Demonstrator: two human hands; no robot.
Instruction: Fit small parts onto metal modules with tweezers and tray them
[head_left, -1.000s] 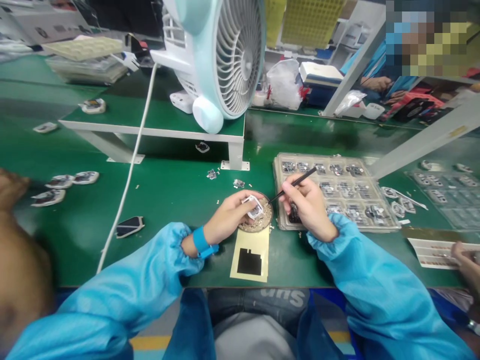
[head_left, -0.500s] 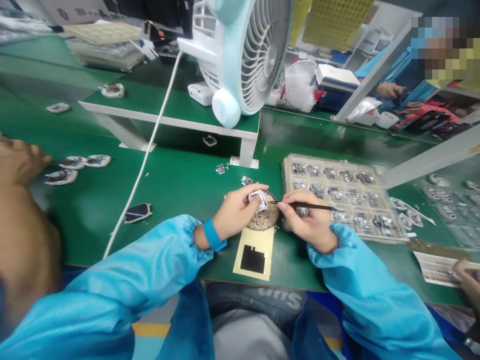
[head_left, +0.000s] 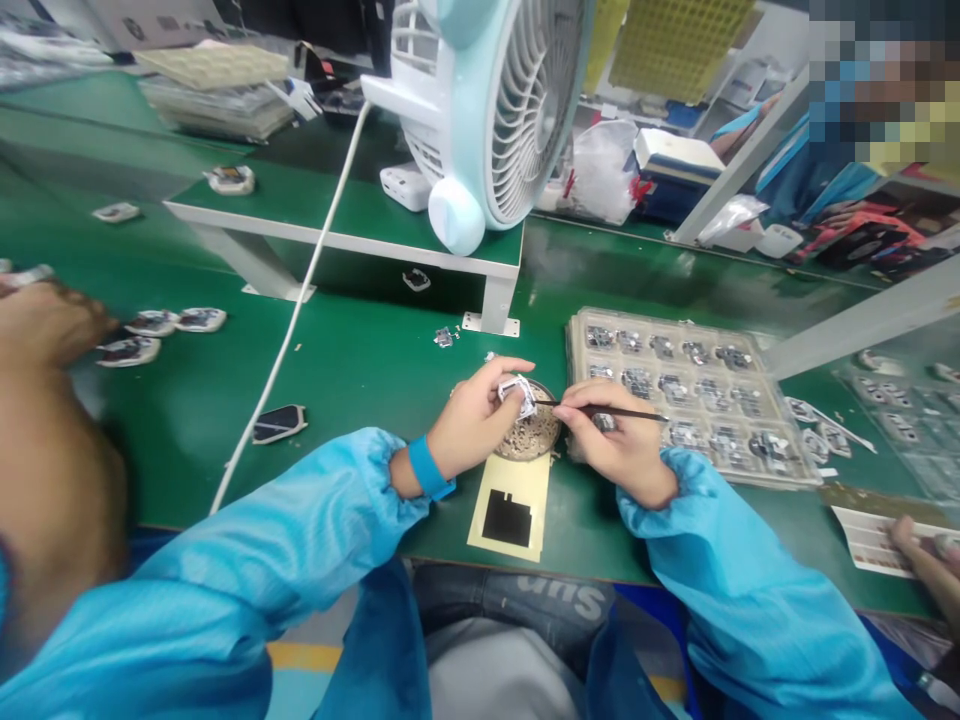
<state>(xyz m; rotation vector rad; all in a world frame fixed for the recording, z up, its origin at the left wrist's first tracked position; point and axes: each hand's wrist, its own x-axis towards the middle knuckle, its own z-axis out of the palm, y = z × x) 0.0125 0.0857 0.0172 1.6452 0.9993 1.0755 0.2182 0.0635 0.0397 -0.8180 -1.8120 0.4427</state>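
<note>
Between the thumb and fingers of my left hand [head_left: 474,415] is a small white device frame [head_left: 516,392], tilted up. My right hand [head_left: 616,440] pinches dark tweezers [head_left: 626,411], their tips pointing left and meeting the frame's right side; whether they grip a part is too small to tell. Below the frame stands a round dish [head_left: 534,442] full of small beige bits. In front of the dish lies a yellow sheet [head_left: 478,520] with a black cut-out piece [head_left: 508,518] on it.
A clear tray [head_left: 795,470] of small electronic parts sits right of my hands. A fan [head_left: 457,110] stands on a raised green shelf [head_left: 352,215], its white cable [head_left: 300,300] crossing the bench. Other people's hands [head_left: 52,320] are at left and right. Device frames [head_left: 201,319] lie leftward.
The tweezers' tips have moved slightly left, against the frame. The frame has turned a little in my left hand. At both sides the co-workers' hands have shifted.
</note>
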